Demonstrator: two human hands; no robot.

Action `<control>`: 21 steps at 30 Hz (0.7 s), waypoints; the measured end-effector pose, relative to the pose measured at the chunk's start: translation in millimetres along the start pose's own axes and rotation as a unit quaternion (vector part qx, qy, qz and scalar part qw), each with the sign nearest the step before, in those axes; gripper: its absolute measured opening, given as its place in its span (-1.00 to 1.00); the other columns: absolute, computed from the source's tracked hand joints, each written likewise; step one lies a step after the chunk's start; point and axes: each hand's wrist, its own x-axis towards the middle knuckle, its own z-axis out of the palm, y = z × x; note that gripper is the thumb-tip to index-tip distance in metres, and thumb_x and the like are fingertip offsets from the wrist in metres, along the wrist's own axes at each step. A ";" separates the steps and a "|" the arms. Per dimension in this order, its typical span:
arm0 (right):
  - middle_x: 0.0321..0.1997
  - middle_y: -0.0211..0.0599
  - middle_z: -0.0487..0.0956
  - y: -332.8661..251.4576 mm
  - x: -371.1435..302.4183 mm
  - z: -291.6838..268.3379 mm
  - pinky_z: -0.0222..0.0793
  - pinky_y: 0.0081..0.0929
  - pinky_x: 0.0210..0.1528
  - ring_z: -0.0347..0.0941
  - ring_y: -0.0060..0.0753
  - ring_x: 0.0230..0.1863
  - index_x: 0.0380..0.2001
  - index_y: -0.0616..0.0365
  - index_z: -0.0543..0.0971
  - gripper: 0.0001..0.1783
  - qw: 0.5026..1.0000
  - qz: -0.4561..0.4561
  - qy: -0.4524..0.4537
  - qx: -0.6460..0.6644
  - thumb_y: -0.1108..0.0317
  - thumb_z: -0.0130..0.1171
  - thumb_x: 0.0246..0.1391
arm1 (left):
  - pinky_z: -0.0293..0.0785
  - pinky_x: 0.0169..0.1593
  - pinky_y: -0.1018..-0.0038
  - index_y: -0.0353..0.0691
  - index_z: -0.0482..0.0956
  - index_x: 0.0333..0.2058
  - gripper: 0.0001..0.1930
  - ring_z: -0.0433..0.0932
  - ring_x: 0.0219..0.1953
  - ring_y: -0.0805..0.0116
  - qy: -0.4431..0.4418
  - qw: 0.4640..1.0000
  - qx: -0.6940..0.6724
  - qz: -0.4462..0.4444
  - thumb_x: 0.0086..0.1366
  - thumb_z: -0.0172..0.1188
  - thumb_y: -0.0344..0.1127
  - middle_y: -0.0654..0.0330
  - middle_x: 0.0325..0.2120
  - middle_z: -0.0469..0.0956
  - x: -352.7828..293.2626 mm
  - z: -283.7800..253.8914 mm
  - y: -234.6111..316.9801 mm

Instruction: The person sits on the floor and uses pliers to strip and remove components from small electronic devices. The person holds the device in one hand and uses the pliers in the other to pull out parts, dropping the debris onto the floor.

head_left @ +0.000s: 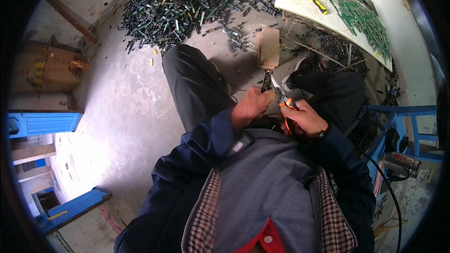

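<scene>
Both our grips clamp: left hand (254, 106), nearer, on a dark strip (266, 82) pointing to twelve o'clock; right hand (305, 118) on pliers (280, 97), strip at its ten o'clock.

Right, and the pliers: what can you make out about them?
The pliers have a tapering, silvery nose that looks like metal, and orange handles with dark parts. They slant nose up and slightly left in the picture, between the legs. The right hand holds the handles. The tip is close to a dark strip in the left hand; whether it grips the strip is unclear.
</scene>
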 end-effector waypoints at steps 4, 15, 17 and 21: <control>-0.57 -0.09 0.55 6.2 13.4 -11.7 0.37 -0.30 -0.52 0.52 -0.19 -0.56 -0.38 0.27 0.49 -0.66 0.941 -0.094 0.080 -0.314 0.15 0.09 0.12 | 0.22 -0.48 0.17 -0.25 0.32 -0.50 -0.87 0.34 -0.54 -0.09 -0.014 0.996 0.045 0.075 -0.03 0.11 -0.51 -0.03 -0.64 0.31 1.0 -4.3 -10.8; -0.55 0.00 0.54 -2.1 21.9 -23.4 0.40 -0.13 -0.43 0.52 -0.01 -0.49 -0.40 0.27 0.43 -0.74 0.706 -0.185 0.198 -0.654 0.27 0.15 0.00 | -0.10 -0.70 0.54 -0.11 0.18 -0.61 -0.74 -0.01 -0.78 0.57 -0.063 0.838 -0.472 -0.267 0.27 -0.04 -0.34 0.42 -0.78 0.09 -0.9 -8.3 -2.0; -0.54 0.00 0.55 -3.1 23.8 -27.6 0.39 -0.13 -0.44 0.52 -0.01 -0.49 -0.38 0.27 0.44 -0.73 0.718 -0.201 0.188 -0.640 0.24 0.13 0.03 | -0.12 -0.69 0.57 -0.09 0.17 -0.63 -0.71 -0.04 -0.79 0.58 -0.047 0.837 -0.465 -0.285 0.27 -0.05 -0.32 0.42 -0.79 0.06 -1.4 -11.2 1.7; -0.58 -0.11 0.53 -7.7 19.0 -31.8 0.40 -0.25 -0.47 0.51 -0.19 -0.53 -0.31 0.24 0.44 -0.66 0.864 -0.107 0.066 -0.487 0.12 0.09 0.11 | -0.11 -0.70 0.56 -0.06 0.16 -0.68 -0.67 -0.03 -0.79 0.59 -0.045 0.847 -0.456 -0.271 0.26 -0.04 -0.30 0.43 -0.80 0.05 -0.7 -11.7 3.8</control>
